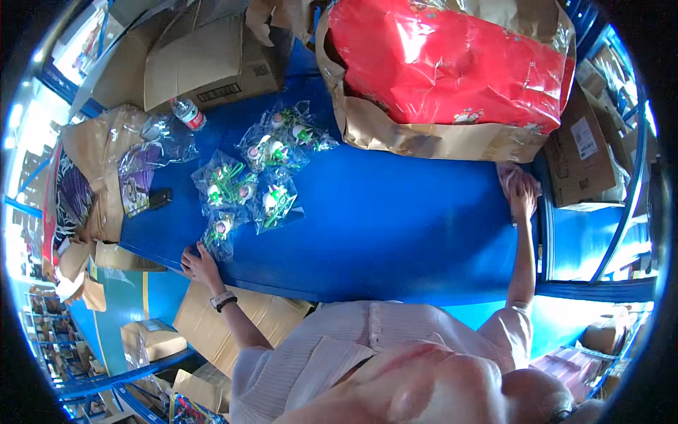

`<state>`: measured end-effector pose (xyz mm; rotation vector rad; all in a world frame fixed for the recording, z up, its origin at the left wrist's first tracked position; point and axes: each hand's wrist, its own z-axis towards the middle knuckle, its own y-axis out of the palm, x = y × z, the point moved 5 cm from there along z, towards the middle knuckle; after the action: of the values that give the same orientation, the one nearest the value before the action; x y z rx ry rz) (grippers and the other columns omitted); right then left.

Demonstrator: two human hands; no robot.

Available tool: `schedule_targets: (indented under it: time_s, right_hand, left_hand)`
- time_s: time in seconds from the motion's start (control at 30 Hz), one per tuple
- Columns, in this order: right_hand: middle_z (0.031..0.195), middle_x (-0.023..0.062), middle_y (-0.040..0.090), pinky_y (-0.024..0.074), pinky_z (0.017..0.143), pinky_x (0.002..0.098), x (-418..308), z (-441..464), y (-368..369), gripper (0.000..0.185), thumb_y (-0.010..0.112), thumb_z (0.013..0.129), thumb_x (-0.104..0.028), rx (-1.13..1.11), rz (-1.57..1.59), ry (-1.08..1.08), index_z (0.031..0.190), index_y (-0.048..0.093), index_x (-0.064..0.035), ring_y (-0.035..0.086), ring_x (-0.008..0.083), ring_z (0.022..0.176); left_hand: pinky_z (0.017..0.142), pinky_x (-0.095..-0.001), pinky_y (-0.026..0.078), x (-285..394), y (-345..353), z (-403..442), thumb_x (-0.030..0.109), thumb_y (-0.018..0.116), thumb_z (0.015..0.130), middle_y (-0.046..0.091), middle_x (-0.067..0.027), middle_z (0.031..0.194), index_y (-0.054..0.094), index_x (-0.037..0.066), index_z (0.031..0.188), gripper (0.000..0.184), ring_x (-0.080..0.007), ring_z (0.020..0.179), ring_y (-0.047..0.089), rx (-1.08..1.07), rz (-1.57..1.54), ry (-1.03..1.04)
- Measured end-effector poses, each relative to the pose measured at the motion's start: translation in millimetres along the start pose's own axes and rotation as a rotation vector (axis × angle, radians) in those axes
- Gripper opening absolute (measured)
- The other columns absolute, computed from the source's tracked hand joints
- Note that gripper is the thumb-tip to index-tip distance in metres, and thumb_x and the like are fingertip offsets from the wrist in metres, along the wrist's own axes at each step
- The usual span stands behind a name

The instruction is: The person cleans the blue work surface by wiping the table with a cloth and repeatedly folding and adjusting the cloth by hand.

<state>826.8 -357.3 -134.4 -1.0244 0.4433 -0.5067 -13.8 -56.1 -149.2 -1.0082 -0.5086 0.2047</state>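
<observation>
The left hand (201, 267) rests with loose fingers on the near edge of the blue table (381, 226), toward its left end, grasping nothing that shows. Just beside its fingertips lies the nearest of several clear packets (274, 200), which are spread over the table's left half. A slide of that hand farther onto the table could push the nearest packet into the others; a sideways sweep could drag it off the near edge. The right hand (523, 198) lies over a cloth (507, 175) at the table's right edge; whether its fingers grip or merely press, I cannot tell. If they only press, the cloth could slip over that edge. It looks pale pink and crumpled; the packets look glossy and wrinkled, with green and white pieces inside.
</observation>
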Motion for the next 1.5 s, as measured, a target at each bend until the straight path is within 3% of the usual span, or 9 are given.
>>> schedule_targets:
  time_s: [0.17,0.4,0.47,0.57,0.67,0.8,0.9,1.07,1.5]
  right_hand:
    - [0.132,0.0131,0.050,0.0343,0.101,0.0478,-9.6,5.4,25.0,0.049,0.052,0.083,-0.041,0.036,-0.278,0.248,0.128,0.055,-0.0219,0.043,0.0355,0.123]
    - [0.132,0.0118,0.046,0.0323,0.099,0.0514,-297.1,-32.0,-18.4,0.044,0.059,0.076,-0.033,0.021,0.264,-0.383,0.115,0.060,-0.0131,0.045,0.0341,0.115]
    - [0.136,0.0101,0.044,0.0253,0.107,0.0516,-353.4,-50.6,-20.5,0.050,0.061,0.074,-0.029,-0.225,0.471,-0.576,0.122,0.056,-0.0144,0.038,0.0319,0.128]
    - [0.141,0.0063,0.042,0.0215,0.110,0.0507,-387.1,-81.0,-31.7,0.050,0.060,0.078,-0.030,-0.263,0.529,-0.963,0.126,0.054,-0.0178,0.032,0.0295,0.134]
    - [0.142,0.0044,0.041,0.0219,0.111,0.0470,-365.6,-79.0,-43.5,0.051,0.062,0.078,-0.030,-0.329,0.608,-0.987,0.126,0.053,-0.0177,0.034,0.0262,0.133]
    - [0.135,0.0025,0.051,0.0317,0.105,0.0469,-275.3,-46.6,-30.7,0.047,0.065,0.074,-0.029,-0.349,0.389,-0.584,0.119,0.059,-0.0176,0.047,0.0250,0.123]
    - [0.128,0.0086,0.055,0.0378,0.099,0.0421,-168.8,-18.6,-24.8,0.046,0.060,0.079,-0.032,-0.049,0.344,-0.271,0.121,0.059,-0.0153,0.051,0.0255,0.116]
    - [0.141,0.0095,0.044,0.0284,0.107,0.0412,-28.1,-5.7,7.4,0.056,0.041,0.088,-0.047,-0.106,-0.148,0.248,0.137,0.045,-0.0201,0.040,0.0301,0.128]
    - [0.144,0.0100,0.040,0.0202,0.108,0.0528,6.2,18.0,39.7,0.063,0.040,0.085,-0.056,-0.171,-0.363,0.460,0.141,0.040,-0.0253,0.036,0.0325,0.131]
  left_hand:
    - [0.098,-0.0526,0.036,-3.0,2.4,1.1,0.053,0.050,0.089,0.052,-0.0100,0.122,0.052,0.012,0.118,0.050,-0.0412,0.120,0.041,0.006,0.004,0.026]
    - [0.093,-0.0540,0.040,8.2,-8.1,-3.7,0.052,0.051,0.088,0.052,-0.0079,0.123,0.051,0.013,0.118,0.049,-0.0417,0.120,0.042,0.013,0.001,-0.017]
    - [0.092,-0.0544,0.041,5.2,-8.1,-4.8,0.052,0.051,0.088,0.052,-0.0076,0.123,0.051,0.014,0.118,0.048,-0.0418,0.120,0.042,0.015,0.003,-0.018]
    - [0.091,-0.0556,0.041,2.0,-3.3,-3.7,0.052,0.051,0.088,0.052,-0.0068,0.123,0.051,0.015,0.117,0.047,-0.0420,0.120,0.042,0.014,-0.006,-0.009]
    - [0.091,-0.0562,0.041,-4.3,3.4,-0.8,0.052,0.050,0.089,0.052,-0.0063,0.123,0.051,0.016,0.118,0.046,-0.0419,0.121,0.041,0.046,-0.010,0.011]
    - [0.091,-0.0569,0.041,-11.4,9.9,-4.4,0.052,0.050,0.089,0.052,-0.0055,0.124,0.051,0.016,0.118,0.046,-0.0417,0.122,0.040,0.038,-0.014,0.036]
    - [0.091,-0.0572,0.041,-10.1,9.1,-0.1,0.052,0.050,0.089,0.052,-0.0047,0.124,0.051,0.017,0.118,0.046,-0.0414,0.123,0.040,-0.003,-0.027,0.042]
    - [0.090,-0.0585,0.041,-5.7,6.1,-0.7,0.052,0.050,0.089,0.051,-0.0046,0.125,0.051,0.017,0.119,0.046,-0.0415,0.123,0.040,-0.013,-0.037,0.024]
    - [0.091,-0.0599,0.039,-2.8,10.8,-2.8,0.052,0.049,0.089,0.047,-0.0025,0.131,0.050,0.018,0.121,0.046,-0.0416,0.126,0.037,-0.045,0.008,-0.035]
